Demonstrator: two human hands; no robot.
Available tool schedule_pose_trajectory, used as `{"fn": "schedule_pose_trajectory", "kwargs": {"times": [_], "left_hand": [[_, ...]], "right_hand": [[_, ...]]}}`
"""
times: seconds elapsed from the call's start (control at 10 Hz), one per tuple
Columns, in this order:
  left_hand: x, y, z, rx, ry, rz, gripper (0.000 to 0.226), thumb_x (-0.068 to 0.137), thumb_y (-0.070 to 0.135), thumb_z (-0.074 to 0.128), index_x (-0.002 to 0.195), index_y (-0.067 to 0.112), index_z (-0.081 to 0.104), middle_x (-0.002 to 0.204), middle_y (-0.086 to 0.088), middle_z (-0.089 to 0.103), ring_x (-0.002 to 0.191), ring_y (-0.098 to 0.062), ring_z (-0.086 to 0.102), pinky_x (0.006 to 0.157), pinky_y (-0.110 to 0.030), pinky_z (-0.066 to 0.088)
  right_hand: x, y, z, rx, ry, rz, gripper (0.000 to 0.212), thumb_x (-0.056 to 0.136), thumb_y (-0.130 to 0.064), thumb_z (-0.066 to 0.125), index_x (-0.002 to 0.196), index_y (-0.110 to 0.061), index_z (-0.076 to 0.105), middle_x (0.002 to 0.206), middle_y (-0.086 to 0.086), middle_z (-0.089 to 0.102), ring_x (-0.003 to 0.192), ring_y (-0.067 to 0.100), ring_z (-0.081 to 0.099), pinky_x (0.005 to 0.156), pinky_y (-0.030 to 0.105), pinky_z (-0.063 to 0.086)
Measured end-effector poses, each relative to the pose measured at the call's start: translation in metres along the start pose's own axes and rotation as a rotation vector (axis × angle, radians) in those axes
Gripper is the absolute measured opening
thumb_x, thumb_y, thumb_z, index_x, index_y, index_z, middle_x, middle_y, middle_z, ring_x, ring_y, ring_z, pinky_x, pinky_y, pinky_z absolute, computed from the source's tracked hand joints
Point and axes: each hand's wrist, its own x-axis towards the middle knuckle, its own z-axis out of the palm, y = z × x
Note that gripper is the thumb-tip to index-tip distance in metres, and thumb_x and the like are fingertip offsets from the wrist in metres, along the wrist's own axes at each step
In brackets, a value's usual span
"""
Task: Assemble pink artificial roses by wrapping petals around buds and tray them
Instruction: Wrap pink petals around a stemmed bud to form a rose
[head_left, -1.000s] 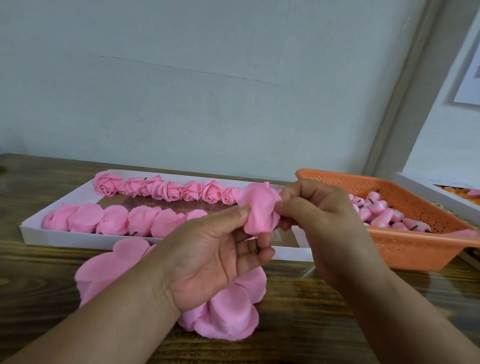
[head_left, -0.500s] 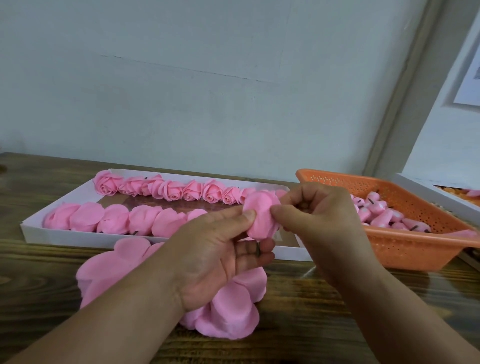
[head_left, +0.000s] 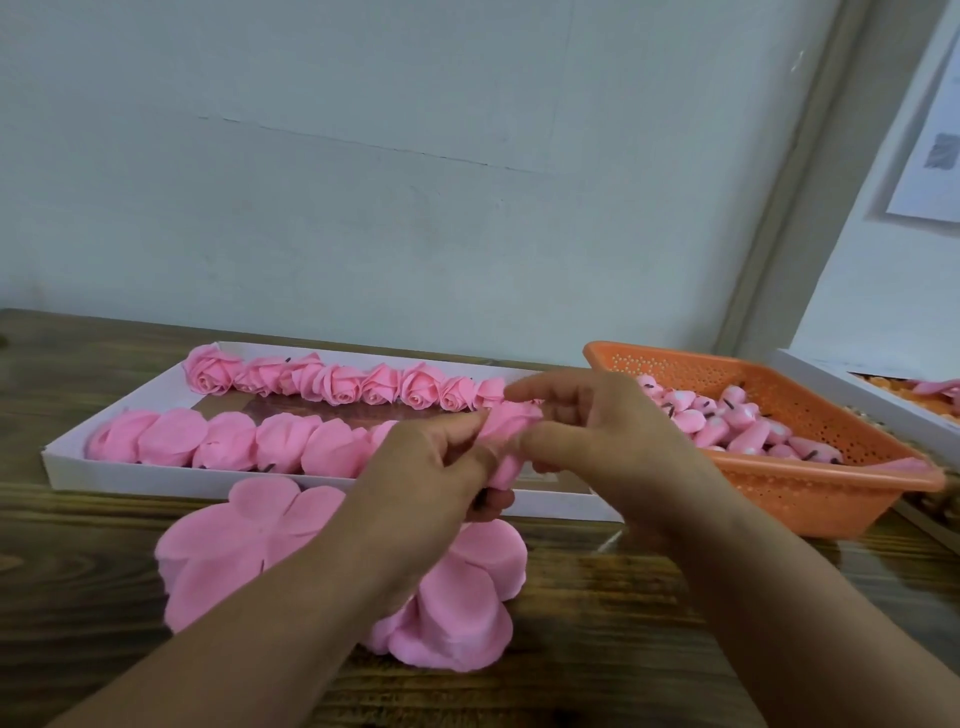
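My left hand (head_left: 431, 467) and my right hand (head_left: 597, 441) are up in front of me, over the near edge of the white tray (head_left: 67, 460). Both hold one pink rose (head_left: 506, 439) between them. My left fingers curl around its lower part. My right thumb and fingers pinch the soft petals near the top.

In the tray I count eight finished roses (head_left: 337, 383) in the back row, each a tight swirl. The front row (head_left: 228, 439) shows six roses with smooth round backs facing me; my hand hides any more.

A pile of flat, floppy petal sheets (head_left: 234, 540) lies on the brown wooden table (head_left: 597, 649) under my arms. The orange basket (head_left: 779, 483) on the right is plastic with tiny holes. It holds many small pink buds (head_left: 727, 426), too many to count.
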Motion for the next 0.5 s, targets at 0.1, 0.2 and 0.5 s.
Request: {"fn": "schedule_pose_trajectory", "kwargs": {"times": [0.1,0.2,0.5], "left_hand": [[0.001,0.001,-0.002,0.089,-0.051,0.007,0.017,0.092,0.025,0.057,0.103,0.024,0.070,0.086,-0.001,0.074,0.074,-0.016,0.069,0.074,-0.028,0.059],[0.000,0.004,-0.005,0.112,-0.103,-0.006,0.020,0.095,0.009,0.052,0.106,0.016,0.067,0.093,-0.009,0.073,0.079,-0.022,0.068,0.075,-0.034,0.058],[-0.008,0.017,-0.024,-0.377,-0.544,-0.291,0.032,0.075,0.027,0.069,0.101,0.009,0.072,0.090,-0.011,0.074,0.081,-0.022,0.070,0.077,-0.038,0.056]], "right_hand": [[0.003,-0.007,-0.008,-0.122,-0.047,-0.022,0.006,0.077,-0.017,0.069,0.082,-0.018,0.072,0.058,0.000,0.063,0.052,0.008,0.055,0.056,0.025,0.049],[0.005,-0.010,-0.015,-0.145,-0.096,-0.035,0.013,0.082,-0.011,0.067,0.070,-0.013,0.070,0.052,-0.001,0.062,0.046,0.007,0.053,0.051,0.020,0.046],[-0.010,-0.019,-0.019,0.133,-0.352,-0.219,0.005,0.078,-0.006,0.066,0.074,-0.005,0.069,0.061,0.009,0.063,0.053,0.015,0.056,0.052,0.022,0.047]]}}
